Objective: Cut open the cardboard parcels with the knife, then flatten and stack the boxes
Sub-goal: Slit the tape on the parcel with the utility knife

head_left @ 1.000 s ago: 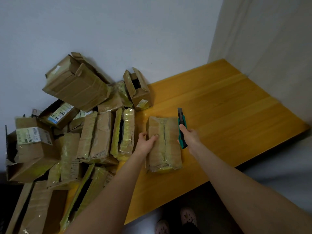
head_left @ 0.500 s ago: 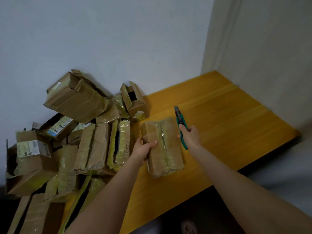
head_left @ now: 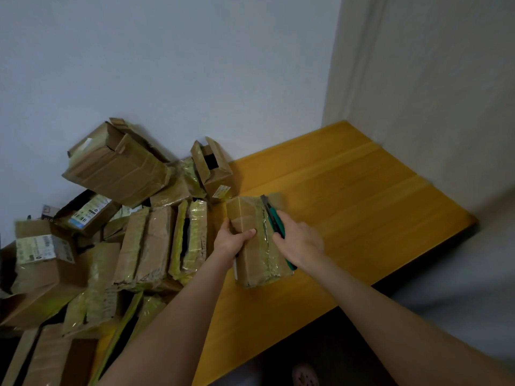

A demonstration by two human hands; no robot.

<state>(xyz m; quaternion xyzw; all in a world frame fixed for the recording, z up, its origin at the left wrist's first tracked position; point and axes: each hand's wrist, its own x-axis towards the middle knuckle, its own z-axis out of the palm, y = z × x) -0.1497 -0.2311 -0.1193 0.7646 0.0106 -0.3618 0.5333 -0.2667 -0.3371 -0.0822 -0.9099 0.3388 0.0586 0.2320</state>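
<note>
Head view: my left hand (head_left: pixel 234 242) grips the taped parcel (head_left: pixel 257 264) on the table (head_left: pixel 348 204); my right hand (head_left: pixel 301 242) is wrapped round the knife (head_left: pixel 274 218), blade over the top seam. This parcel looks uncut, and the heap of boxes (head_left: pixel 156 238) beside it is mostly unflattened and unstacked

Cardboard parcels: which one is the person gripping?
The taped parcel on the tabletop, right of the pile: only it has the left hand gripping its side.

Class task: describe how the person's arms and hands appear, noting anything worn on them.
The left arm and right arm are bare, with no sleeve in view. The left hand and right hand wear no gloves, and no watch, bracelet or ring can be seen.
</note>
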